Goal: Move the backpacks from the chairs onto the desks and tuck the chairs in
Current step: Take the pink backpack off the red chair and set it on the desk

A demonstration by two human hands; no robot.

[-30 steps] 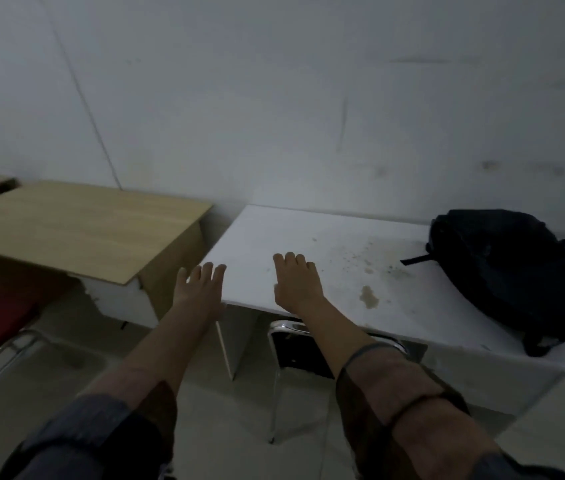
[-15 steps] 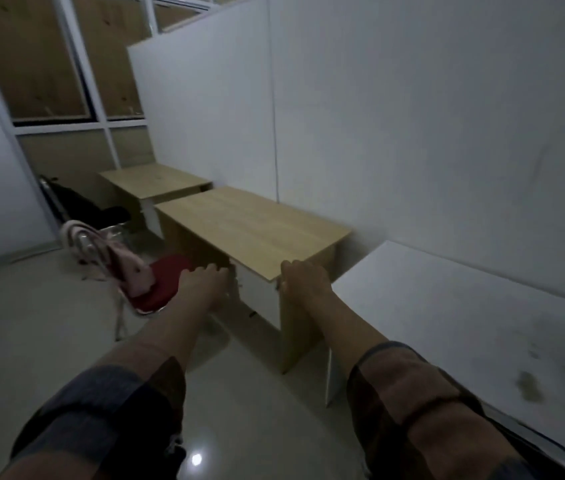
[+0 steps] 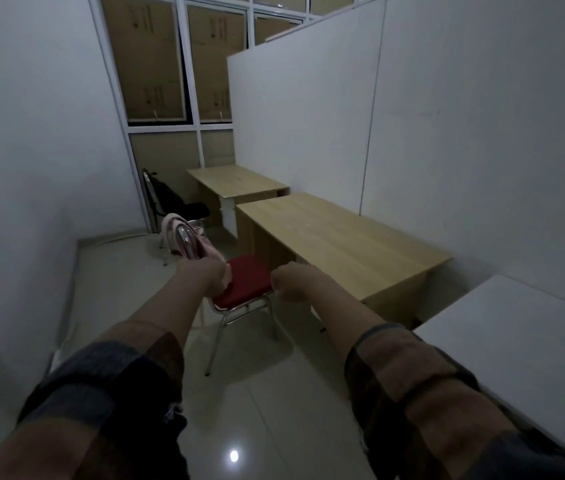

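Observation:
A chair with a red seat [image 3: 246, 278] and chrome legs stands pulled out from the near wooden desk [image 3: 336, 237]. A pink backpack [image 3: 184, 237] hangs over its backrest. My left hand [image 3: 206, 277] is stretched out just below the pink backpack, at the seat's left edge, fingers loosely curled; no grip shows. My right hand [image 3: 289, 285] hovers at the seat's right edge, also loosely curled and holding nothing. Farther back, a black chair [image 3: 196, 209] carries a black backpack [image 3: 163, 194] beside the far wooden desk [image 3: 236, 181].
A white desk [image 3: 516, 341] runs along the right edge. White partition walls close in both sides, and a window wall stands at the back. Bare tiled floor [image 3: 257, 393] lies between me and the red chair.
The view has swung left, away from the white desk with a black backpack on it. Both outstretched hands have moved from that desk to the red chair.

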